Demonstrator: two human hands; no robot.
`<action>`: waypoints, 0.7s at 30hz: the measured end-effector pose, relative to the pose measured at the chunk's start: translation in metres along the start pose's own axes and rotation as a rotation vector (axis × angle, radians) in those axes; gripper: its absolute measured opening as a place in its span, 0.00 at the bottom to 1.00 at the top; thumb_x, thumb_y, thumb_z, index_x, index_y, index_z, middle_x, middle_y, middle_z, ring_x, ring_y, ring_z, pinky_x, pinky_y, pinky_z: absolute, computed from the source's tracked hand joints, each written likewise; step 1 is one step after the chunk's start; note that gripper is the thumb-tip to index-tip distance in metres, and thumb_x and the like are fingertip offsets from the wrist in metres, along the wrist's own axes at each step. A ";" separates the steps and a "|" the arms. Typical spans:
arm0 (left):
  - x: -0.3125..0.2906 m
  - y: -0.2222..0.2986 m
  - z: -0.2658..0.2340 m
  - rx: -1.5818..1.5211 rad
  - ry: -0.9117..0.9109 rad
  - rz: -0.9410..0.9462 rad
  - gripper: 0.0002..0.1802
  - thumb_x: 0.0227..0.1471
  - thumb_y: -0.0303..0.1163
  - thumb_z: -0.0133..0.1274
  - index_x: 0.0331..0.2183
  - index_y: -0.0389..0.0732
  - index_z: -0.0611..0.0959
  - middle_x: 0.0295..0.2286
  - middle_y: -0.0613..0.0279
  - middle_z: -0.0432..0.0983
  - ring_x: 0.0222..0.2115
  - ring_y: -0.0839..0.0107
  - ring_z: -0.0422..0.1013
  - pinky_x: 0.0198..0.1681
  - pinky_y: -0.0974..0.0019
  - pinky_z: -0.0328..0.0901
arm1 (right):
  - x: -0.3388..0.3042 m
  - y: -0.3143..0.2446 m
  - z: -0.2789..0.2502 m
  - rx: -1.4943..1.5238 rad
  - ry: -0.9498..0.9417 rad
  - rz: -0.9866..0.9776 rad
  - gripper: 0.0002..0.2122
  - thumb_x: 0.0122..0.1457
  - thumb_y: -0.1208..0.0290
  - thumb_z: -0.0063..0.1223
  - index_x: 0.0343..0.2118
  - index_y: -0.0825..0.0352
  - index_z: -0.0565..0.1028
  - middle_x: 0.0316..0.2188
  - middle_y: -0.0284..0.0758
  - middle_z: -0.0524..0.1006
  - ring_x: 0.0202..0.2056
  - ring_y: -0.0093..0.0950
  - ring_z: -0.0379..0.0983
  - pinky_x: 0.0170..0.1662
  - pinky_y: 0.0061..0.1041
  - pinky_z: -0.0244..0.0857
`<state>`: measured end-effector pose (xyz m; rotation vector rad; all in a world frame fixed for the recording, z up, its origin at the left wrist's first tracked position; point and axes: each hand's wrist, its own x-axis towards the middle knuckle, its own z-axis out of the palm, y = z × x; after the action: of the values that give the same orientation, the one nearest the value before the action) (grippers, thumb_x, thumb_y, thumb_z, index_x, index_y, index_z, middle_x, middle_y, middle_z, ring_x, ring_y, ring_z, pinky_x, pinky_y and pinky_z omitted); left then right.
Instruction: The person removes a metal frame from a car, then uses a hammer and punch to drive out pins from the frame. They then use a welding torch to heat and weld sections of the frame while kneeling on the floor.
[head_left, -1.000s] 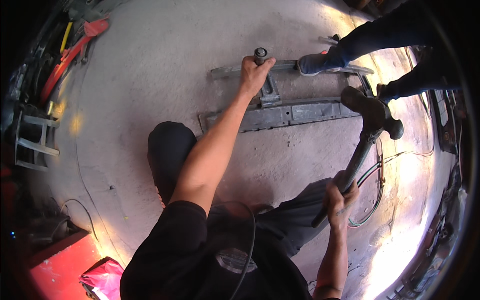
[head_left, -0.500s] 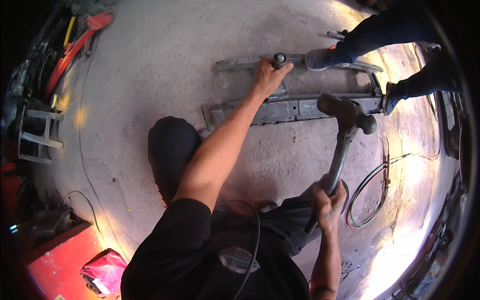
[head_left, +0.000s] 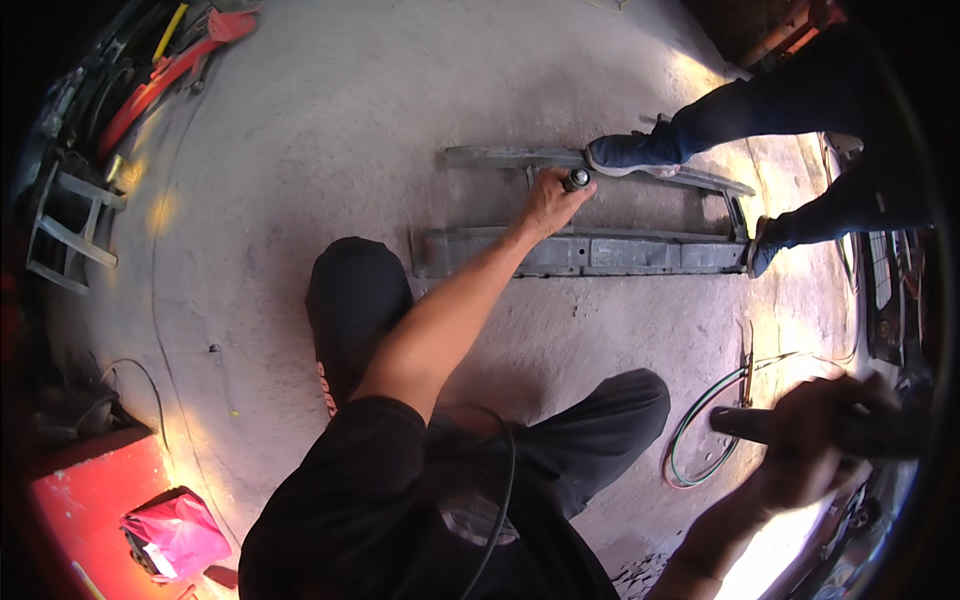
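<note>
A grey metal frame [head_left: 630,256] of two long bars joined by crosspieces lies on the floor. My left hand [head_left: 549,207] is closed around a round-ended metal rod [head_left: 577,179], seen nearly end-on, above the gap between the bars. What the rod's lower end touches is hidden. Out to the right, my right hand [head_left: 805,440] is raised and smeared by motion, wrapped around a hammer [head_left: 742,424]. The handle's butt points left. Its head is lost in the dark rim at the right.
Another person's shoe [head_left: 632,153] presses on the frame's far bar; their other shoe [head_left: 762,248] is at the near bar's right end. Coiled hoses [head_left: 680,450] lie at right. A metal stand [head_left: 78,240], a red jack [head_left: 150,100] and a red box [head_left: 105,510] line the left.
My right hand has swung the hammer up and out to the right, away from my knee. The left hand still grips the rod. The view has shifted slightly.
</note>
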<state>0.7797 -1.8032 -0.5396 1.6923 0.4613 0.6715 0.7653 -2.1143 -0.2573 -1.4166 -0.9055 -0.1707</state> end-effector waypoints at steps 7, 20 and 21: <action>0.006 0.023 0.029 -0.146 -0.047 0.057 0.25 0.57 0.40 0.57 0.18 0.33 0.69 0.14 0.64 0.61 0.20 0.77 0.57 0.25 0.59 0.57 | 0.045 -0.035 0.003 -0.379 0.160 -0.214 0.11 0.56 0.72 0.54 0.40 0.72 0.73 0.22 0.38 0.72 0.24 0.31 0.69 0.32 0.31 0.65; 0.033 -0.011 0.000 -0.204 0.116 0.004 0.21 0.52 0.37 0.61 0.16 0.35 0.74 0.13 0.70 0.64 0.18 0.78 0.60 0.23 0.61 0.57 | -0.094 0.077 0.023 -0.335 -0.180 0.892 0.06 0.52 0.75 0.53 0.32 0.70 0.70 0.21 0.27 0.66 0.25 0.18 0.62 0.29 0.22 0.59; 0.034 -0.007 0.005 -0.192 0.093 0.010 0.21 0.52 0.36 0.62 0.16 0.35 0.74 0.13 0.70 0.64 0.18 0.78 0.60 0.23 0.62 0.57 | -0.102 0.079 0.021 -0.312 -0.159 0.891 0.06 0.52 0.75 0.54 0.31 0.70 0.70 0.21 0.26 0.67 0.25 0.18 0.62 0.29 0.22 0.59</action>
<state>0.8096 -1.7839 -0.5406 1.4883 0.4389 0.7793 0.7361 -2.1207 -0.3843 -2.0189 -0.3059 0.4969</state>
